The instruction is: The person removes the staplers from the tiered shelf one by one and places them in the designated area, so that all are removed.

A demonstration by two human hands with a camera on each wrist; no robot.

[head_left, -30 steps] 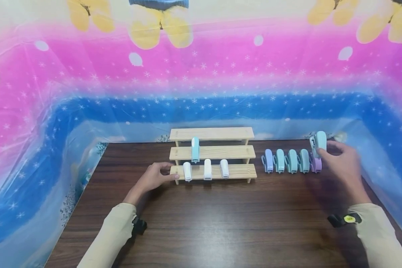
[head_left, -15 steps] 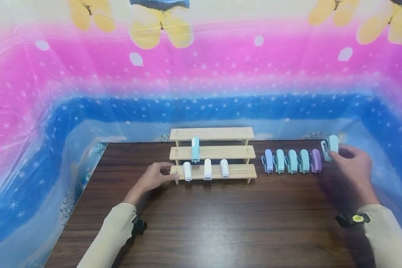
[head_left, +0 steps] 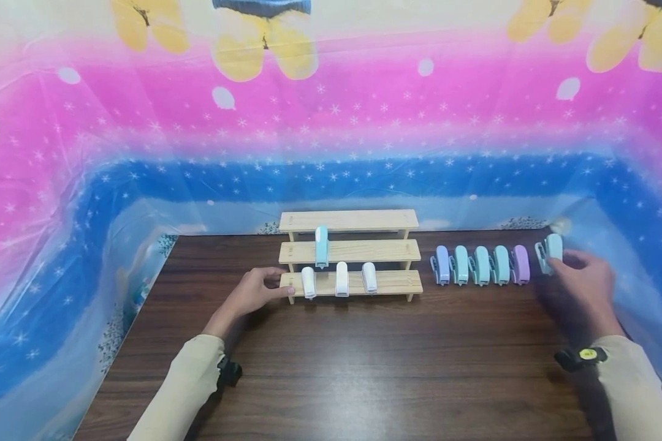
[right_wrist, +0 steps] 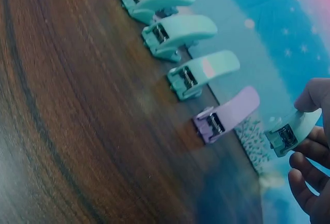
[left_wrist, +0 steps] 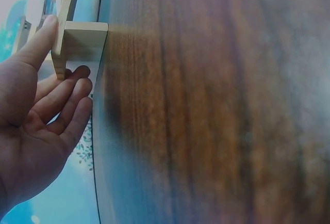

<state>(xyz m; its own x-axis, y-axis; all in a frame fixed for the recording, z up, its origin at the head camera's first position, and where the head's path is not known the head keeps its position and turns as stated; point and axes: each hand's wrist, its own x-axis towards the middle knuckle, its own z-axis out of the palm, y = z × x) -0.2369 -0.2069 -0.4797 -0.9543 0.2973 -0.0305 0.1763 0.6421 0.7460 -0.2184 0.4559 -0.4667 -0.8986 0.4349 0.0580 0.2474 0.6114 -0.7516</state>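
My right hand (head_left: 585, 285) pinches a mint green stapler (head_left: 554, 252) between thumb and fingers at the table's right side. In the right wrist view that stapler (right_wrist: 289, 133) shows its dark metal mechanism, and a purple stapler (right_wrist: 227, 114) stands beside it, apart. Left of it runs a row with several mint staplers (head_left: 480, 266) and a lilac-blue one (head_left: 442, 266). My left hand (head_left: 256, 289) grips the left end of the lowest step of a wooden three-step stand (head_left: 325, 283), thumb on top, as the left wrist view also shows. White staplers (head_left: 342, 279) sit on that step.
A turquoise stapler (head_left: 322, 246) stands on the middle step; the top step (head_left: 349, 219) is bare wood. The dark wooden table (head_left: 353, 367) stretches in front of the stand. A printed cloth (head_left: 331, 122) with pink and blue bands hangs behind and at both sides.
My right hand has carried the mint stapler rightward and down, from over the purple stapler to the row's right end. The left hand has stayed on the stand.
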